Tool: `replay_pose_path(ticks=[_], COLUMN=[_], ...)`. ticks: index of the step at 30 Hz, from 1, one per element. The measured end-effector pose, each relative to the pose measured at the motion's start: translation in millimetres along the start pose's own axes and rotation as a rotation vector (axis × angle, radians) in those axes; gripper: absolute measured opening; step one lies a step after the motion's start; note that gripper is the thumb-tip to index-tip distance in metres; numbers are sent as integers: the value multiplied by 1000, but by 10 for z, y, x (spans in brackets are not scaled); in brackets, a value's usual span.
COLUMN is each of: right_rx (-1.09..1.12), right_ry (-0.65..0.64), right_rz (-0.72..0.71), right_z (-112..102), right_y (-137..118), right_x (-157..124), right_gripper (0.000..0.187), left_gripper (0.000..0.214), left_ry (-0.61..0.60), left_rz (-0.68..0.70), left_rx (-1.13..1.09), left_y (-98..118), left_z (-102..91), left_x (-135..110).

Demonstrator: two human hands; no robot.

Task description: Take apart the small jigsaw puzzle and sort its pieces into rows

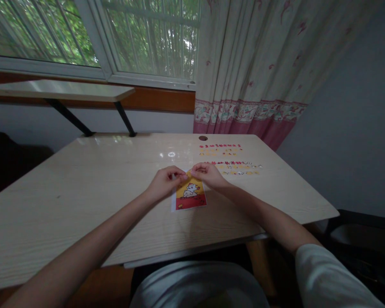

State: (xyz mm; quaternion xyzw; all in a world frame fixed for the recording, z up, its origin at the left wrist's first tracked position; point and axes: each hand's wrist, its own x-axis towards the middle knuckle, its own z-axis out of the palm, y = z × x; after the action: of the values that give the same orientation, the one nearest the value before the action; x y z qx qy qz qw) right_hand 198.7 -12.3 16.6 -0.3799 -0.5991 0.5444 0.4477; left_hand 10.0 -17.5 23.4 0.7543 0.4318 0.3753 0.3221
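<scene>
A small picture card [191,192] lies on the wooden desk in front of me, yellow above and red below, with a white cartoon animal and a white margin. Over its top edge my left hand [167,179] is closed, thumb and index finger pinched together. My right hand [208,174] meets it from the other side in a similar pinch, its fingertips almost touching the left ones. Whatever sits between the fingertips is too small to make out. Several rows of small red, yellow and white pieces [220,146] lie beyond my right hand.
The pale desk [93,188] has a round cable hole [203,138] at its far edge. A raised shelf [60,90] on black legs stands at the back left. Behind the desk are a window [150,38] and a floral curtain [244,64]. A dark chair [362,239] is at the right.
</scene>
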Motion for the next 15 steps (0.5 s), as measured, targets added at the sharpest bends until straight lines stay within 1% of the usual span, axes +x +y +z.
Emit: replay_pose_path(ticks=[3,5,8,10,11,13,15], right_rx=[-36,-71,-181,-286,-346,-483,-622], right_ry=[11,16,21,30,35,43,47], right_rz=[21,22,-5,-69,-113,-214,-301], right_z=[18,24,29,24,17,-15,-68], right_y=[45,71,64,24,-3,-57,-100], right_x=[1,1,-15,-37,-48,-67,-74], right_gripper=[33,32,27,26,28,34,32], left_gripper=[18,18,18,18,17,16,15], left_ry=[37,58,61,67,81,103,112], left_rz=[-20,-57,-126,-157,-169,-195,-220], left_rx=[-70,-188,-399,-482,-503,-519,-513], left_y=[-37,-44,-14,20,37,60,65], left_z=[21,38,54,53,50,41,34], left_x=[4,6,13,20,23,29,32])
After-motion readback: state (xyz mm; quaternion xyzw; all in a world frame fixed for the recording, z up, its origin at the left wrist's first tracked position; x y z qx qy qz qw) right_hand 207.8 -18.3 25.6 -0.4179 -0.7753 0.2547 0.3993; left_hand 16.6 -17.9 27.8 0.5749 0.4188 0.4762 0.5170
